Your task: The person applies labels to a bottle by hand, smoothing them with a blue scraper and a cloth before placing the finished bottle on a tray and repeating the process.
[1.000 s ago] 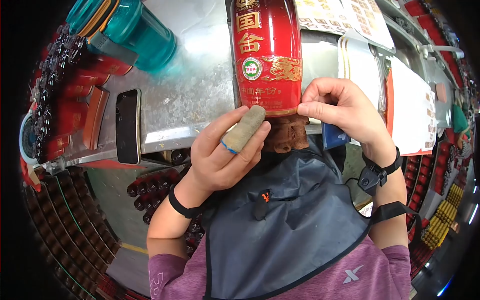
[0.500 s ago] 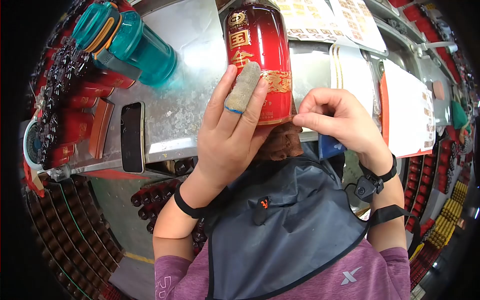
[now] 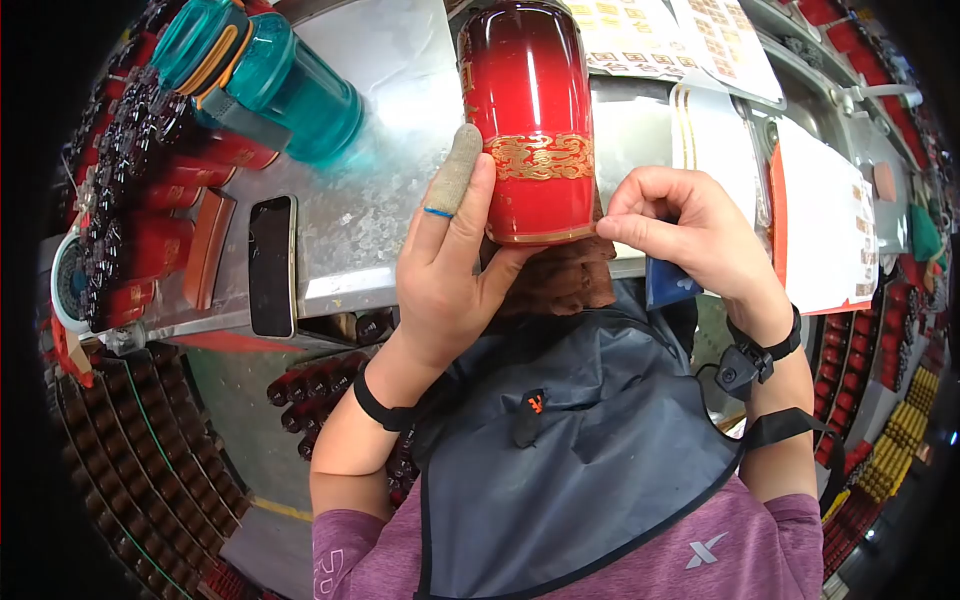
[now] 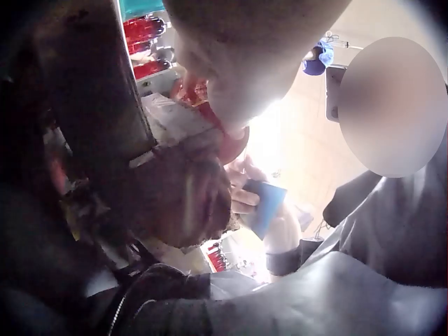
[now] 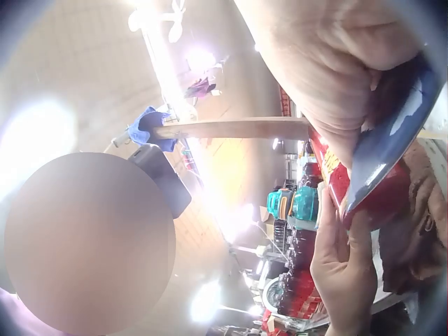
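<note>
A red bottle (image 3: 535,100) with a gold dragon band lies in front of the person in the head view, its base toward them. A brown wrinkled cloth (image 3: 565,280) shows below the base. My left hand (image 3: 440,255), with a grey finger cot (image 3: 458,170) on one finger, has its fingers straight along the bottle's left side and its thumb by the base. At the lower right edge of the bottle are the tips of my right hand's (image 3: 690,230) bent index finger and thumb. That hand also holds a blue glossy sheet (image 5: 399,126), seen below it in the head view.
A teal water bottle (image 3: 285,85), a phone (image 3: 272,265) and a brown case (image 3: 208,250) are on the metal table (image 3: 345,290) at left. Sticker sheets (image 3: 630,40) lie beyond, and papers (image 3: 825,220) at right. Rows of dark bottles (image 3: 150,450) stand lower left.
The bottle has turned about its length, so its gold lettering has gone round to the left. The left hand swept up over it, then back to its left side. The right hand stays near the base.
</note>
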`<state>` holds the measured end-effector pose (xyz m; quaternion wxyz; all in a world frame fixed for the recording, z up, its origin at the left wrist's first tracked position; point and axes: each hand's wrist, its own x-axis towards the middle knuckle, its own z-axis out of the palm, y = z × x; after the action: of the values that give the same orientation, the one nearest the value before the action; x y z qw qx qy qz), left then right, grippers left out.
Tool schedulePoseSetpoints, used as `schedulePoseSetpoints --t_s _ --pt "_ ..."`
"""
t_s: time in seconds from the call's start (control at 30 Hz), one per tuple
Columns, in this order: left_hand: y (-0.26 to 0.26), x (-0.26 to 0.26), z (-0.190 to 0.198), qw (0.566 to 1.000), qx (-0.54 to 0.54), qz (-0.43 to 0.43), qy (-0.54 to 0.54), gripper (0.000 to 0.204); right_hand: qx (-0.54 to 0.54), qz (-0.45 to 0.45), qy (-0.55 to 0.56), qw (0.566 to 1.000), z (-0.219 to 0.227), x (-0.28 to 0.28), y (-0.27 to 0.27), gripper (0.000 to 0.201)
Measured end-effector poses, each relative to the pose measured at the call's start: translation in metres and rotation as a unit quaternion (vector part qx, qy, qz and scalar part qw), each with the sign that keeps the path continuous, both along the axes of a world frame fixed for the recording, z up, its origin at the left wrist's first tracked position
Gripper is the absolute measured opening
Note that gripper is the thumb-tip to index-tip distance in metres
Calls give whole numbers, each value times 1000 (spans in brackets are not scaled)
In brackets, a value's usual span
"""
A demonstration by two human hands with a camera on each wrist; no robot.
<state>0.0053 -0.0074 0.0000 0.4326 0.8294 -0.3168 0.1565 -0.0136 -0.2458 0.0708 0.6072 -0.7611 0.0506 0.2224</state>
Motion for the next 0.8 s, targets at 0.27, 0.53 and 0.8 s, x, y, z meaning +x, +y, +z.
schedulePoseSetpoints --t_s 0.27,0.53,0.8 --pt "4 -5 -1 1000 -4 23 -13 61 10 7 24 1000 -9 3 1 12" --pt "14 -24 6 991 55 -28 -118 27 37 8 10 999 -19 5 -1 20" --pt "-12 -16 11 973 95 -79 -196 31 44 16 9 999 -29 4 -3 21"
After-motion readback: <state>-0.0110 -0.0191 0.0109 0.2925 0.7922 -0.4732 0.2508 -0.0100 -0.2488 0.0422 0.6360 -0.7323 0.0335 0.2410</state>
